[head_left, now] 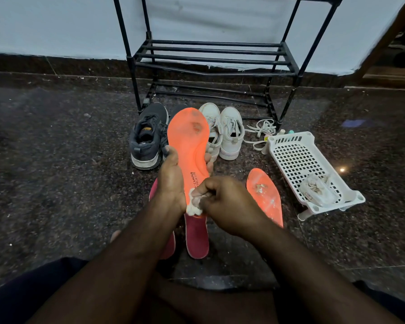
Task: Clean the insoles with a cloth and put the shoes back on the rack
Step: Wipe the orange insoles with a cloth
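My left hand (172, 178) grips an orange insole (188, 139) by its lower half and holds it upright, toe end up; dirt marks show near the toe. My right hand (225, 202) pinches a small white cloth (193, 208) against the heel end of that insole. A second orange insole (265, 195) with dirty patches lies on the floor to the right. Two dark pink insoles (197, 237) lie on the floor under my hands, partly hidden by my arms. A dark grey shoe (147, 136) and a pair of white shoes (222, 132) stand before the black rack (211, 57).
A white plastic basket (297, 157) with a crumpled clear bag in it sits at the right. Loose white laces (262, 130) lie by the rack's right leg. The floor is dark speckled stone, and a pale wall stands behind the rack. My legs fill the bottom of the view.
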A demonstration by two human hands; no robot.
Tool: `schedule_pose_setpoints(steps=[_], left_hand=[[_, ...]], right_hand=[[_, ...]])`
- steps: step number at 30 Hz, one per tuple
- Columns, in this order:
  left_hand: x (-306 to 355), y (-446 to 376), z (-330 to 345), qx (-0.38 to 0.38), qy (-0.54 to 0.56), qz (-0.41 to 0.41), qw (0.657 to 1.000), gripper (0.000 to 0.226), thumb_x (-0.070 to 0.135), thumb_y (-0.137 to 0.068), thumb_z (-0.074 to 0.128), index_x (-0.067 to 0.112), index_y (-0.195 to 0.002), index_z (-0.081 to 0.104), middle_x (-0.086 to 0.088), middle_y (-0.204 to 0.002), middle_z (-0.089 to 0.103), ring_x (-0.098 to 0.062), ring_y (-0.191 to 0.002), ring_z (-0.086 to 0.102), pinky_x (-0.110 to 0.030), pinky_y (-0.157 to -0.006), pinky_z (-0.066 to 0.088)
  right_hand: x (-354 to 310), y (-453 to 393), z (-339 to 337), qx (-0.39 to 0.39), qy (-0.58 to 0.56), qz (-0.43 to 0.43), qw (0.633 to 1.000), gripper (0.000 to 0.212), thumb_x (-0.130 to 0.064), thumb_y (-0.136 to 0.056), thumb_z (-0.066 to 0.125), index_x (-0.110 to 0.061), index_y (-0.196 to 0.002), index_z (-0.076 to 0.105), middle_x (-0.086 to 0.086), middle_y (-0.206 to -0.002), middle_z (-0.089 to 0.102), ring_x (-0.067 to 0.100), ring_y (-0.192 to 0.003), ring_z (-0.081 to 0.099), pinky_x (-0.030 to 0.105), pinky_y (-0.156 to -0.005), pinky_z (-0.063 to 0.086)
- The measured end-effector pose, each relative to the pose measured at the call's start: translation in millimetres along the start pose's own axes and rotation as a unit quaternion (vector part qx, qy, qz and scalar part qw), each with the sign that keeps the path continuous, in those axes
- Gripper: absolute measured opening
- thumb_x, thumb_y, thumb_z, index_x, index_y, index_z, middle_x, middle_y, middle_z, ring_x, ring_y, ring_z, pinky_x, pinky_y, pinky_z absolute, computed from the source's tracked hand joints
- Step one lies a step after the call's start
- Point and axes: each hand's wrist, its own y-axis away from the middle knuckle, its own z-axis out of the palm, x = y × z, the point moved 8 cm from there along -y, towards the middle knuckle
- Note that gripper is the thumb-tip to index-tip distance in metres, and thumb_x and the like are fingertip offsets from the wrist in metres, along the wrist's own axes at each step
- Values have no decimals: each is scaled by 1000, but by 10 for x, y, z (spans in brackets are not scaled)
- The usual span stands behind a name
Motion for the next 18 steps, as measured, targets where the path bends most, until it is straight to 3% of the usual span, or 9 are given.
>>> schedule_pose_setpoints(steps=[2,4,5,8,13,18], left_hand=[[-23,-44,-49,14,-1,-11,1000,93,75,-96,23,-1,-104,76,-17,-97,72,-29,-87,70,-38,-79,60],[-79,-50,-72,10,-11,-34,999,90,74,-96,24,1,-133,61,-21,-123,66,-37,-116,62,-52,-101,49],[-92,-48,-103,19,-17,-33,999,84,69,-99,25,2,-139,56,-21,-130,63,-37,-121,60,-54,-106,46],[-167,-28,-228,68,-46,-19,996,55,46,-107,33,7,-140,54,-22,-128,65,-33,-107,66,-55,-96,53],[-477,27,-308,127,-219,-5,967,32,4,-104,40,4,-131,57,-21,-116,70,-30,-95,70,-44,-85,59],[-780,103,-367,161,-333,-47,928,28,-1,-101,45,16,-119,59,-13,-101,73,-25,-80,72,-42,-66,62]], right_hand=[[13,-24,-89,-15,-59,-10,998,13,-3,-81,70,-14,-84,75,-6,-73,70,5,-62,61,30,-64,51],[98,-60,-396,39,-145,7,989,19,6,-83,66,-12,-85,73,2,-75,70,5,-59,59,24,-56,47],[179,-58,-563,67,-208,30,975,21,9,-85,64,-10,-87,72,7,-77,69,9,-60,59,23,-55,48],[467,-7,-943,115,-335,90,931,20,9,-89,59,-8,-92,68,13,-84,65,20,-73,62,28,-64,56],[956,22,-1146,158,-353,147,911,16,8,-90,58,-7,-89,65,5,-77,61,14,-63,59,22,-59,59],[1142,10,-1152,163,-313,161,922,16,8,-89,60,-6,-85,65,6,-74,64,18,-63,61,23,-56,57]])
